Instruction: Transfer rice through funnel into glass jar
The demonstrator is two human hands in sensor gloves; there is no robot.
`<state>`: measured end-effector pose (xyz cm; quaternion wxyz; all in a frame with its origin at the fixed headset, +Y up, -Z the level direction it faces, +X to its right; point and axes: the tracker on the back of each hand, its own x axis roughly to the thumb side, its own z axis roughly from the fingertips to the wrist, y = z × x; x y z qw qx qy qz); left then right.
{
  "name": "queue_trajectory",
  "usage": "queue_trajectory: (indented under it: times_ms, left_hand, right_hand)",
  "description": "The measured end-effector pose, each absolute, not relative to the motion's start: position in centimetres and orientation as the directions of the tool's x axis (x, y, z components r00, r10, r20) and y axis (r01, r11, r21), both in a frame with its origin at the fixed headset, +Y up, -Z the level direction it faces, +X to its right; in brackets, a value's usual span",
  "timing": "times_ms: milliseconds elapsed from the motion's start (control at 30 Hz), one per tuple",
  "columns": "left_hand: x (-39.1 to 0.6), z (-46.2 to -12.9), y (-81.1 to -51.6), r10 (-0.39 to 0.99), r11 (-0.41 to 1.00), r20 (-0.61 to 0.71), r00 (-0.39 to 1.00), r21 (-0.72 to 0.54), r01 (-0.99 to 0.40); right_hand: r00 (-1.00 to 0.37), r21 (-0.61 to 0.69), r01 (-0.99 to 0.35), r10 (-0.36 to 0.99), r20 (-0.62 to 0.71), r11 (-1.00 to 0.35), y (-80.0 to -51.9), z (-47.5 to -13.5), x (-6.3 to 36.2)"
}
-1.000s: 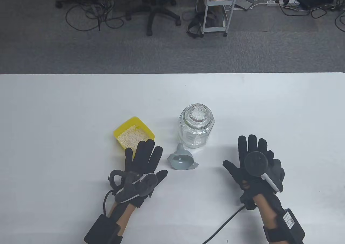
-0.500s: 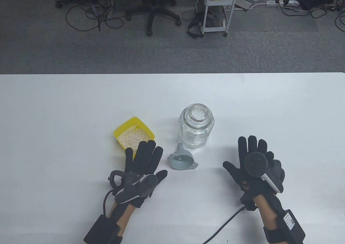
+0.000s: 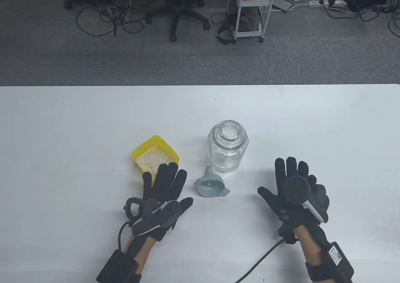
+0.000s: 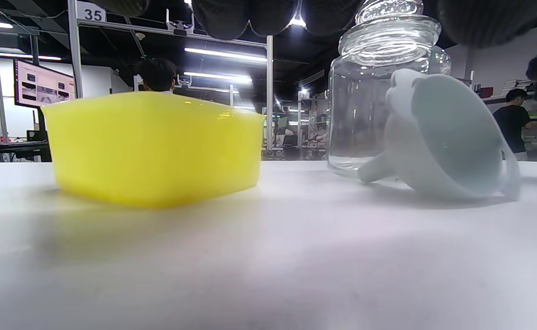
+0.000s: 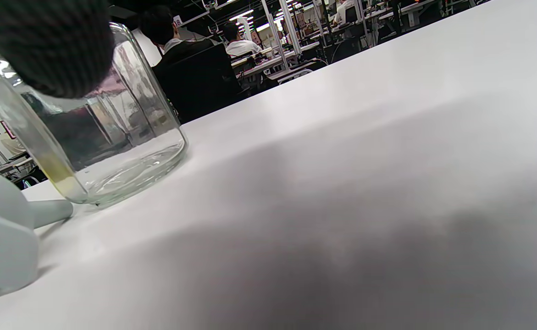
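A clear glass jar (image 3: pixel 227 146) with its glass lid on stands mid-table; it also shows in the left wrist view (image 4: pixel 378 91) and right wrist view (image 5: pixel 94 137). A grey funnel (image 3: pixel 210 185) lies on its side just in front of the jar, spout toward it, and shows in the left wrist view (image 4: pixel 447 137). A yellow tub of rice (image 3: pixel 154 157) sits to the left, seen from the side in the left wrist view (image 4: pixel 153 146). My left hand (image 3: pixel 165 183) lies flat and open on the table just below the tub. My right hand (image 3: pixel 292 178) lies flat and open, right of the funnel, holding nothing.
The white table (image 3: pixel 62 133) ends at a far edge with office floor, a chair (image 3: pixel 184 11) and a white cart (image 3: pixel 250 11) beyond. A black cable (image 3: pixel 259 259) runs from my right wrist to the near edge.
My left hand has shifted very slightly toward me and left. The right hand, jar, funnel and tub have not moved.
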<state>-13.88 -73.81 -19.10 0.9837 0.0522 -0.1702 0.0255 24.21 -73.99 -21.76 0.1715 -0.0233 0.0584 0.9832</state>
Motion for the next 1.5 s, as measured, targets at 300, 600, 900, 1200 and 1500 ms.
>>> queue_trajectory:
  times_ms: [300, 600, 900, 1200, 1500]
  left_hand:
    - [-13.6, -19.0, -73.7, 0.042, 0.993, 0.344, 0.938, 0.088, -0.077]
    - [-13.3, -18.9, -73.8, 0.045, 0.993, 0.361, 0.931, 0.083, -0.08]
    - [-13.1, -19.0, -73.7, 0.047, 0.993, 0.364, 0.93, 0.085, -0.083]
    - [-12.9, -19.0, -73.7, 0.046, 0.995, 0.363, 0.931, 0.071, -0.076]
    - [-12.8, -19.1, -73.8, 0.047, 0.995, 0.368, 0.929, 0.064, -0.076]
  right_hand:
    - [-0.892, 0.019, -0.451, 0.45, -0.037, -0.892, -72.0, -22.0, 24.3]
    - [-0.864, -0.041, -0.501, 0.498, 0.067, -0.864, -65.8, -26.6, 17.6]
    - [-0.869, 0.024, -0.49, 0.49, 0.07, -0.871, -64.9, -31.5, 11.2]
    - [-0.862, -0.002, -0.508, 0.508, -0.001, -0.862, -66.5, -33.9, 9.7]
    - [-0.834, -0.151, -0.55, 0.549, 0.053, -0.821, -67.1, -33.6, 10.0]
